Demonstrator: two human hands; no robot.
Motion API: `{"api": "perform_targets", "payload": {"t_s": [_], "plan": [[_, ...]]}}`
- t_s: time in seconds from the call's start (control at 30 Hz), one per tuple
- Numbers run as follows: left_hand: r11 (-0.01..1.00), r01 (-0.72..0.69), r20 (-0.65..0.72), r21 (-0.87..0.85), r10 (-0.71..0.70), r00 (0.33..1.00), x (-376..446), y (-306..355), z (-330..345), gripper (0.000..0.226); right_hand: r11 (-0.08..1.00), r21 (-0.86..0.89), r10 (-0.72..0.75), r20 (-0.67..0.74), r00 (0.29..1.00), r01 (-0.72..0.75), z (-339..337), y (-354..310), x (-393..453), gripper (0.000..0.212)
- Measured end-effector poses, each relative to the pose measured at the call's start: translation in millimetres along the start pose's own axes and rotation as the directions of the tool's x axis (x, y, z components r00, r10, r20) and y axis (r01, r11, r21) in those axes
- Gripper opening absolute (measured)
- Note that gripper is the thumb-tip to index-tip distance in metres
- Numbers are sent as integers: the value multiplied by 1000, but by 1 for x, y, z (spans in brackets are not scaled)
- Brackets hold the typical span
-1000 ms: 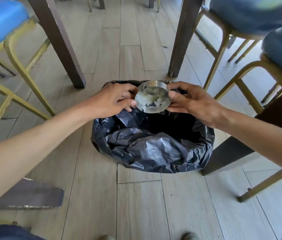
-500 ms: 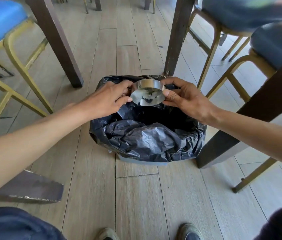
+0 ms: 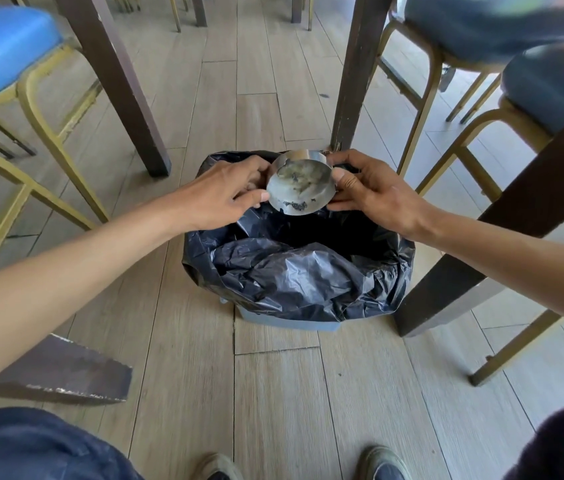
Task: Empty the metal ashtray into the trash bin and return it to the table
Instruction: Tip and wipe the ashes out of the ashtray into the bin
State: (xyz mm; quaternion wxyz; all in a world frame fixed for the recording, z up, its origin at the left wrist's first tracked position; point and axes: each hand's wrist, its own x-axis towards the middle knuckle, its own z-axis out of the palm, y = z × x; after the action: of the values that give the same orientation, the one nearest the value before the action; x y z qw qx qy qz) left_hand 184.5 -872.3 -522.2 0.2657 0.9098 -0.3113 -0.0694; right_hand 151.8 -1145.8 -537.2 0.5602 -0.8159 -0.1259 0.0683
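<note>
While both hands grip it, ashtray (image 3: 301,184) tilts over bin (image 3: 294,271).

Café or eatery dining area, dark wooden table legs (image 3: 355,71), blue-cushioned gold-framed chairs (image 3: 7,53) around, pale plank floor (image 3: 273,393), black-lined trash bin (image 3: 301,271) below the hands.

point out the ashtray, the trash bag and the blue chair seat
ashtray (image 3: 299,185): head view, middle of its soiled inner face
trash bag (image 3: 294,271): head view, crumpled near fold
blue chair seat (image 3: 0,53): head view, cushion top

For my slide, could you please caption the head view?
Both hands, left hand and right hand, tilt a metal ashtray over a black-lined trash bin.
</note>
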Motion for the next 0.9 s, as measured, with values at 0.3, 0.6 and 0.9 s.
{"api": "perform_targets", "payload": {"t_s": [0.3,0.6,0.9], "plan": [[979,152,123,-138,-135,983,0,-6,11,40,993,-88,88,54,995,-83,14,6,3,32],[926,277,182,-255,-236,955,5,-6,20,37,809,-555,-150,124,981,194,12,13,2,57],[960,250,115,-126,-236,965,7,-8,23,39,800,-570,-140,128,982,188,11,19,13,37]]}}
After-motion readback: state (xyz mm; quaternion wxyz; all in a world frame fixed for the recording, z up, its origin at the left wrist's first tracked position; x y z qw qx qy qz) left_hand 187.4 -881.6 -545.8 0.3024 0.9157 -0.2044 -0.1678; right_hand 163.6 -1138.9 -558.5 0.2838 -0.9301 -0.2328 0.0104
